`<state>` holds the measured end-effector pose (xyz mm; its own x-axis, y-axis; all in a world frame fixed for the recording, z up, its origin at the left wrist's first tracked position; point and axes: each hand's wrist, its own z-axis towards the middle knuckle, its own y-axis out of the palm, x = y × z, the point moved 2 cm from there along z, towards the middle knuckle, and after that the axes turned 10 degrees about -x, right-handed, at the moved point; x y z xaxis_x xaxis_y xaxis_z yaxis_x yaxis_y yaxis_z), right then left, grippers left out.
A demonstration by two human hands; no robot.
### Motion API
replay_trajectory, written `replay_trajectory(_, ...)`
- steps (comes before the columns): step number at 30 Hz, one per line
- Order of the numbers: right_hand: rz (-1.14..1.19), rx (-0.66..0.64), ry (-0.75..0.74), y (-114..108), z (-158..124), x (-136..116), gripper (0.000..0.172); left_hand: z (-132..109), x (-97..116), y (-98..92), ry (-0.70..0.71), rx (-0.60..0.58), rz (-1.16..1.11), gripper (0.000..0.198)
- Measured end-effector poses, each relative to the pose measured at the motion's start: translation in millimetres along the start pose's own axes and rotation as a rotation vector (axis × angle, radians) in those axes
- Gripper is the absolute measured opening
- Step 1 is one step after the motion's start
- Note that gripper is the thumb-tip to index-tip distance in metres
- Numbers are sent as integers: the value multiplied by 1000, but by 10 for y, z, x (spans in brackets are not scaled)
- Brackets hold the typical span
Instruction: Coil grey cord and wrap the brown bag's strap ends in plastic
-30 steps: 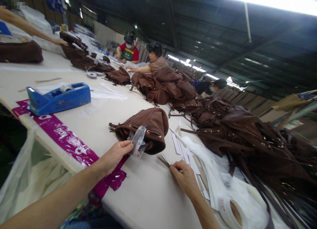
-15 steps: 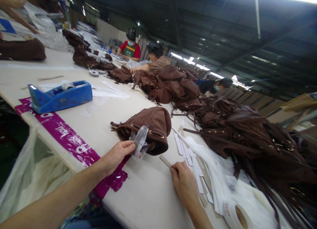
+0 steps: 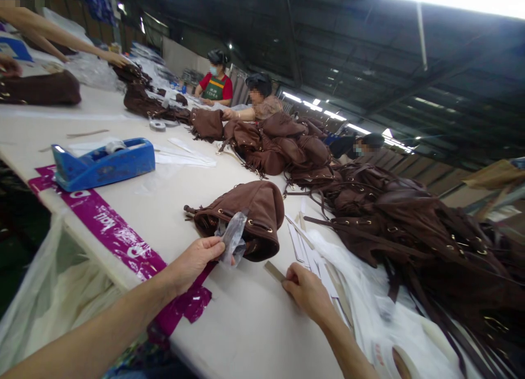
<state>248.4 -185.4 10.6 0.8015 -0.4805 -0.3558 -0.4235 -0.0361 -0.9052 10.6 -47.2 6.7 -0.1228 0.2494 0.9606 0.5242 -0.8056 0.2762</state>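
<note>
My left hand (image 3: 196, 260) pinches a crumpled clear plastic piece (image 3: 233, 238) just in front of a brown suede drawstring bag (image 3: 246, 215) lying on the white table (image 3: 172, 204). My right hand (image 3: 305, 291) is closed on one end of a thin flat card strip (image 3: 274, 271), lifting it off the table beside a spread of white and tan strips (image 3: 315, 253). The two hands are roughly a hand's width apart.
A blue tape dispenser (image 3: 102, 163) sits at the left near a magenta printed strip (image 3: 118, 239) along the table edge. A big heap of brown bags (image 3: 410, 226) fills the right. A tape roll (image 3: 394, 362) lies lower right. Other people (image 3: 262, 100) work further along.
My right hand has picked up the card strip and drawn it slightly out from the pile. The left hand keeps hold of the plastic piece.
</note>
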Motion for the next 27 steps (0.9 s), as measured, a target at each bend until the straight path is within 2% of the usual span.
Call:
replay_trajectory(2, 45, -2, -23, -23, -19, 26, 5, 2, 12, 0, -3, 2, 2, 40)
replay_trajectory(5, 127, 18, -63, -84, -45, 83, 10, 1, 38, 7, -17, 5, 13, 42)
replay_trajectory(8, 140, 94, -116, -152, -65, 135, 12, -5, 65, 17, -24, -5, 22, 42)
replay_trajectory(12, -274, 296, -150, -105, -86, 149, 16, -10, 77, 15, -22, -9, 26, 41)
replay_trajectory(14, -447, 304, -138, 4, -79, 156, 22, -11, 74, 11, -9, -5, 29, 40)
replay_trajectory(18, -548, 268, -158, 204, -54, 213, 27, -16, 50, 1, 0, -21, 13, 41)
replay_trajectory(21, -635, 356, -253, 295, -61, 281, 38, -18, 24, -17, 1, -31, 16, 42)
replay_trajectory(24, -547, 473, -346, 364, -81, 366, 42, -14, 3, -33, 12, -30, 27, 43)
replay_trajectory(27, -382, 512, -407, 410, -76, 444, 41, -9, -6, -34, 3, -33, 18, 43)
